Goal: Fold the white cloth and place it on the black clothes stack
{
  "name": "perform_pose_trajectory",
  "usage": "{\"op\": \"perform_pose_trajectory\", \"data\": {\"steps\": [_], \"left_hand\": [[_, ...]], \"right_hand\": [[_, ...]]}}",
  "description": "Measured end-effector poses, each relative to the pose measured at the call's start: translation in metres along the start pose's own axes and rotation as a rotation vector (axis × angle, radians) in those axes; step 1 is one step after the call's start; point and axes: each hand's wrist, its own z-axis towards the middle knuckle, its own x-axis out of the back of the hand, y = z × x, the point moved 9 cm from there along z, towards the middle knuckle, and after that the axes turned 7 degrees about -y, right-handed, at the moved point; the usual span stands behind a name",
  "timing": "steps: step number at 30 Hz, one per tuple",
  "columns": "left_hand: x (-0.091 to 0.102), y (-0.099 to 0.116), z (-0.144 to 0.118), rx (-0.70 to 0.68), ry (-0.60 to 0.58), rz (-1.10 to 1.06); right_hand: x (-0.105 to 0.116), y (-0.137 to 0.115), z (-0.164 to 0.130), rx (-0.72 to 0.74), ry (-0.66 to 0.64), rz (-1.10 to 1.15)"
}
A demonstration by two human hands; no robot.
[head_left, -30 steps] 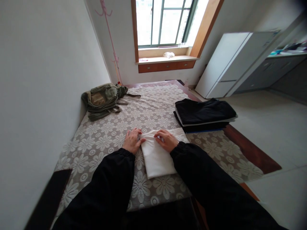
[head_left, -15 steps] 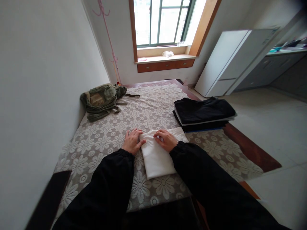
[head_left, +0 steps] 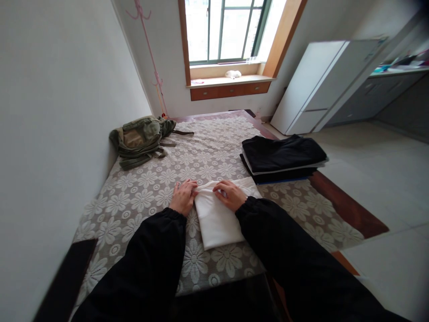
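Observation:
A folded white cloth (head_left: 219, 219), perhaps a garment, lies on the flower-patterned tablecloth (head_left: 147, 197) just in front of me. At its upper left corner, my left hand (head_left: 183, 197) is closed, with thumb and fingers pinching the edge. My right hand (head_left: 231, 195) rests on the upper part of the cloth, its fingers curled and drawn toward the thumb on the fabric. Small creases run between the two hands. The right forearm hides part of the cloth's right side.
A stack of folded dark clothes (head_left: 284, 154) sits to the right, close to the cloth. At the left wall lies a green backpack (head_left: 142, 138). Behind are a pink coat stand (head_left: 150, 58), a window sill (head_left: 217, 82) and a white fridge (head_left: 311, 85).
My left thumb, spread over the cloth before, has drawn in toward the fingers at its corner. My right hand stays nearly in place. The view has shifted slightly.

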Motion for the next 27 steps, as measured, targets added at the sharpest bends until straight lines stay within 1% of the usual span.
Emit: {"op": "perform_pose_trajectory", "data": {"steps": [7, 13, 21, 27], "left_hand": [[-0.002, -0.001, -0.001, -0.023, 0.008, -0.006], [-0.009, 0.006, -0.003, -0.107, -0.087, 0.022], [-0.013, 0.004, -0.001, -0.107, -0.121, 0.011], [-0.013, 0.005, -0.002, -0.158, -0.181, -0.020]], "right_hand": [[0.001, -0.001, 0.000, -0.002, 0.003, 0.004], [0.000, -0.002, 0.000, 0.015, 0.009, 0.003], [0.000, -0.002, 0.000, 0.011, 0.013, -0.008], [-0.001, -0.002, 0.000, 0.020, 0.000, -0.006]]}}
